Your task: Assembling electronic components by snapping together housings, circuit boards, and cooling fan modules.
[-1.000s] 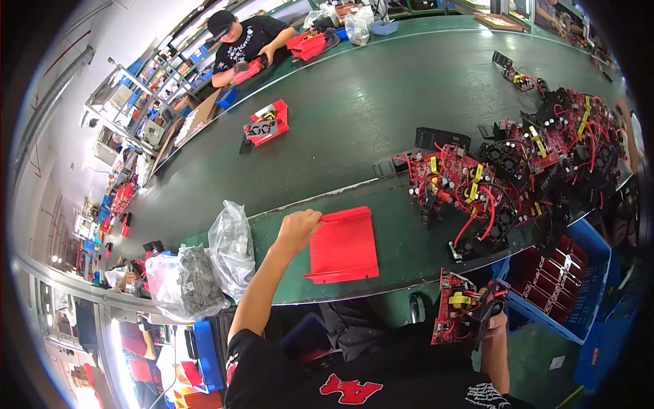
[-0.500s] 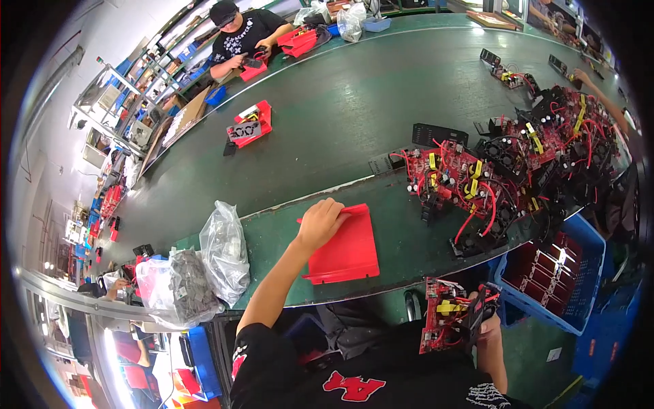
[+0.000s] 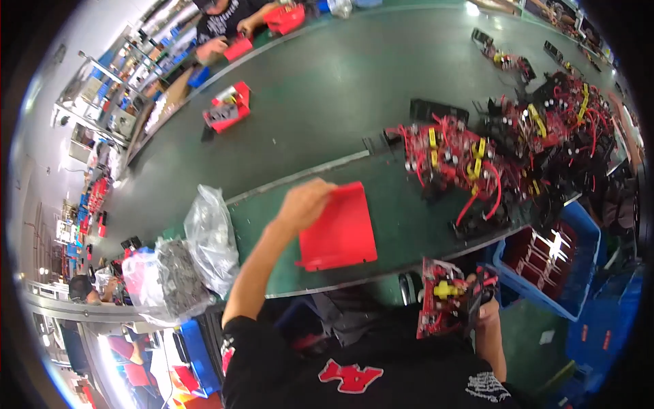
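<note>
A bright red bent panel (image 3: 340,232) with low folded edges lies on the near part of the green bench. My left hand (image 3: 304,204) is at its upper left edge, fingers curled over the rim and blurred by motion. Below the bench edge, at lower right, my right hand (image 3: 488,312) holds a red circuit board assembly (image 3: 436,307) with a yellow-wrapped part, red wires and a black piece on its right side. The black piece partly hides the fingers of that hand.
A heap of similar circuit board assemblies (image 3: 453,160) covers the bench at right. A blue crate (image 3: 579,262) with dark red boards stands below. Clear plastic bags (image 3: 211,238) lie at left. Across the belt, a co-worker (image 3: 221,27) handles red parts near a red unit (image 3: 235,109).
The whole view has shifted, with the bench appearing higher. My left hand remains at the panel's upper left edge. My right hand still holds the circuit board assembly.
</note>
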A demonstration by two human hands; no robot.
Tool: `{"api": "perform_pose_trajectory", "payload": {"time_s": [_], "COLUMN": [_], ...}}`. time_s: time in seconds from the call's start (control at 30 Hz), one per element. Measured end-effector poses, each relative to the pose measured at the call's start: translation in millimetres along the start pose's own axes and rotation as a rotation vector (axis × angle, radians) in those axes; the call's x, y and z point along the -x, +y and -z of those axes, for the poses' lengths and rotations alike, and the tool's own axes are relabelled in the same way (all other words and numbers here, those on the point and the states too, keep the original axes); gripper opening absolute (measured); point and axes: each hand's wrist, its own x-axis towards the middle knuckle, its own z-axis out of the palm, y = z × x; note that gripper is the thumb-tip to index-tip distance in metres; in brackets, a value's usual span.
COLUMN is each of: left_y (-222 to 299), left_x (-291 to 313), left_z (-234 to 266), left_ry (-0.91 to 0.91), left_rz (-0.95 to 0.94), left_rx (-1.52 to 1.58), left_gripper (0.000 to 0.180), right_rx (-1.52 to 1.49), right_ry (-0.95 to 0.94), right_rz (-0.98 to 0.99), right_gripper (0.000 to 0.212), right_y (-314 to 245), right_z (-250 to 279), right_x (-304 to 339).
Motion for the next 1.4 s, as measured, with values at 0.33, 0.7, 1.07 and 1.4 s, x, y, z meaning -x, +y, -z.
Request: {"api": "perform_pose_trajectory", "payload": {"time_s": [0.33,0.7,1.07,1.4], "left_y": [-2.4,0.8,-4.4,108.1], "left_x": [12.3,12.7,12.9,55.6], "left_z": [-8.0,-2.4,1.4,8.2], "left_ry": [0.306,0.254,0.257,0.009], "left_rz": [0.061,0.149,0.024,0.131], "left_rx": [-0.122,0.006,-0.024,0.044], "left_gripper": [0.016,0.025,0.016,0.053], "right_rx": [0.002,0.029,0.020,0.026], "right_ry": [-0.137,-0.070,-0.141,-0.010], "right_rz": [0.005,-0.028,-0.060,0.071], "right_gripper": [0.055,0.055,0.058,0.069], "right_y": [0.7,11.3,11.5,17.1], "right_z": [-18.6,-20.2,-23.5,-21.8], "right_x": [-6.1,3.5,-3.4,-0.8]}}
